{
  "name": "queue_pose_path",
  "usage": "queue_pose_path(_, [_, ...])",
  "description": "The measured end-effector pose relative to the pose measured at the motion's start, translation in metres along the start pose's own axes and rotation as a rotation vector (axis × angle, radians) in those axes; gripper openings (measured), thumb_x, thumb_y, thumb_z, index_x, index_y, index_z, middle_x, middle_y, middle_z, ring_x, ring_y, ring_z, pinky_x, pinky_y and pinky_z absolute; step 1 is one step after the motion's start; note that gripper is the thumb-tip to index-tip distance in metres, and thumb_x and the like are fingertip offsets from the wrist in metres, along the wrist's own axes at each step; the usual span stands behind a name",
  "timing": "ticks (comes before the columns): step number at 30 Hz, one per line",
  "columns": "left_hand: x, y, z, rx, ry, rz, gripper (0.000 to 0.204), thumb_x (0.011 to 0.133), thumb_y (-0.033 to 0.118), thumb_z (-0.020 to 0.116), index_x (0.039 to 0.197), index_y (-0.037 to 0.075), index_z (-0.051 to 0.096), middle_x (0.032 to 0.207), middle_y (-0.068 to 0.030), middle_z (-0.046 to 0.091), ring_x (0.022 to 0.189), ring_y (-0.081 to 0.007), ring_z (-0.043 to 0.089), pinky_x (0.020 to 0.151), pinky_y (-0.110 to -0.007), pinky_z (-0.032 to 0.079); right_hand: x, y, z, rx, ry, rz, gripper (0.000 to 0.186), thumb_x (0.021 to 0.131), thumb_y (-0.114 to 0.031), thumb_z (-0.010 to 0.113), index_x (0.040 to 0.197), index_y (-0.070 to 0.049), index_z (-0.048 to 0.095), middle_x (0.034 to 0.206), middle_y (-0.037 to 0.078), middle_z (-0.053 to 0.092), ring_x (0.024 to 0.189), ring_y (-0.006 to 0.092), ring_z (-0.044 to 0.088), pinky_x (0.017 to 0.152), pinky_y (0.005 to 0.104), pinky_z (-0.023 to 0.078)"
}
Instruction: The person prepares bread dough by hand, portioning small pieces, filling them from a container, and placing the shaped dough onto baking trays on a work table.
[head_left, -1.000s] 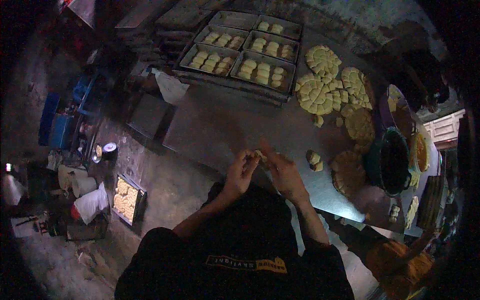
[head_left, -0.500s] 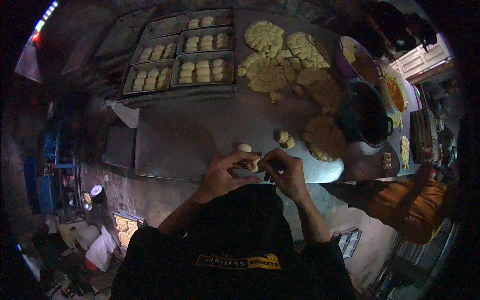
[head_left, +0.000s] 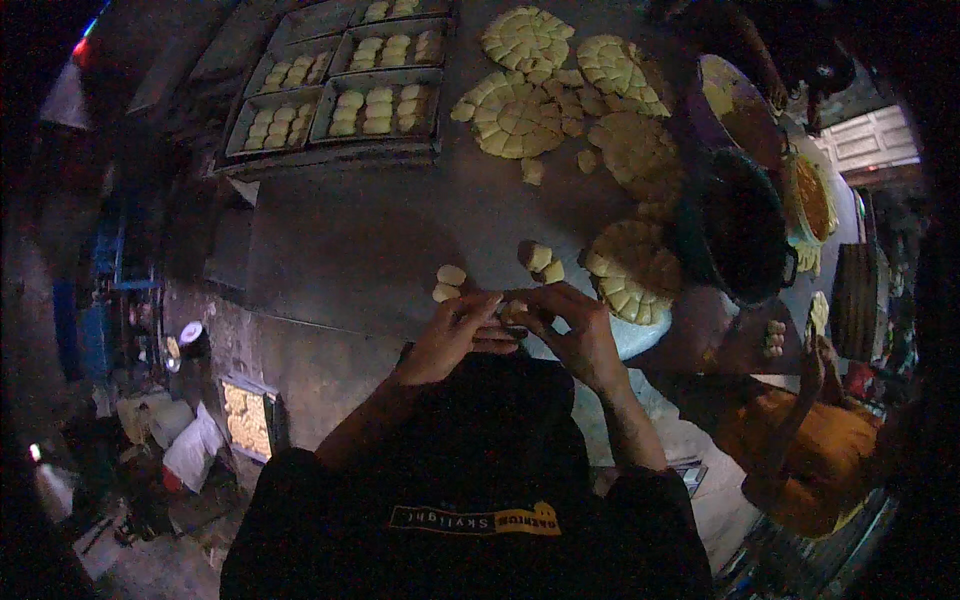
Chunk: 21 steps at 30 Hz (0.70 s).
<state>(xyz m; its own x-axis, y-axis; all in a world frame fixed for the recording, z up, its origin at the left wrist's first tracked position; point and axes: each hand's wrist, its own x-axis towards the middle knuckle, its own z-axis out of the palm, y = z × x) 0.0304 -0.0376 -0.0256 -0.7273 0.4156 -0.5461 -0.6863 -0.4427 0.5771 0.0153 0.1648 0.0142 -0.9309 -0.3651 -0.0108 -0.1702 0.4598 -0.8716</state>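
Left hand [head_left: 452, 338] and right hand [head_left: 582, 328] pinched a small dough piece [head_left: 514, 312] at the bench's [head_left: 345, 235] near edge.
In the head view, both hands' fingers were closed on it; two dough balls [head_left: 449, 284] lay just beyond the left hand, dough lumps [head_left: 541, 262] beyond the right. Bare, dark grey bench ran from the balls toward the left edge, trays [head_left: 333, 138] bounding it on the far side. Rightward, a scored dough round [head_left: 633, 270] and a dark basin [head_left: 703, 258] narrowed the room. The room was dim.
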Motion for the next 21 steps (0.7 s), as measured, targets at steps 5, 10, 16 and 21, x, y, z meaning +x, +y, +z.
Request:
queue_pose_path(5, [0.002, 0.001, 0.014, 0.233, -0.058, 0.190, 0.036, 0.093, 0.020, 0.064, 0.122, 0.001, 0.056, 0.112, -0.0089, 0.064, 0.102, -0.0229, 0.065, 0.088, -0.037, 0.055, 0.000, 0.031, -0.013, 0.211, -0.152, -0.089, 0.023, 0.078, -0.004, 0.075, 0.101, -0.007, 0.070, 0.089, 0.008, 0.067, 0.080, 0.0166, 0.066, 0.068, 0.0293, 0.053])
queue_pose_path(10, [-0.009, -0.019, 0.033, 0.908, 0.174, 0.539, 0.037, 0.085, 0.014, 0.072, 0.118, 0.002, 0.059, 0.104, -0.0078, 0.068, 0.096, -0.0165, 0.065, 0.084, -0.031, 0.053, 0.014, 0.028, -0.021, 0.248, -0.347, -0.016, 0.025, 0.077, -0.004, 0.075, 0.101, -0.007, 0.069, 0.092, 0.010, 0.065, 0.091, 0.0278, 0.066, 0.077, 0.0354, 0.054])
queue_pose_path(16, [-0.007, -0.035, 0.006, 0.274, 0.257, 0.198, 0.024, 0.089, 0.010, 0.066, 0.110, 0.000, 0.061, 0.101, -0.0076, 0.068, 0.091, -0.0140, 0.064, 0.080, -0.030, 0.053, 0.014, 0.015, 0.006, -0.232, -0.198, -0.421, 0.031, 0.079, -0.010, 0.071, 0.110, -0.010, 0.067, 0.118, 0.012, 0.059, 0.109, 0.0268, 0.059, 0.079, 0.0378, 0.053])
queue_pose_path(21, [-0.008, -0.071, -0.049, -0.006, 0.373, 0.300, 0.032, 0.096, 0.022, 0.056, 0.118, -0.001, 0.059, 0.111, -0.0106, 0.065, 0.097, -0.0151, 0.061, 0.082, -0.030, 0.050, 0.004, 0.022, 0.049, -0.489, -0.318, -0.663, 0.039, 0.079, -0.016, 0.067, 0.117, -0.010, 0.065, 0.125, 0.014, 0.057, 0.116, 0.0301, 0.056, 0.087, 0.0406, 0.051])
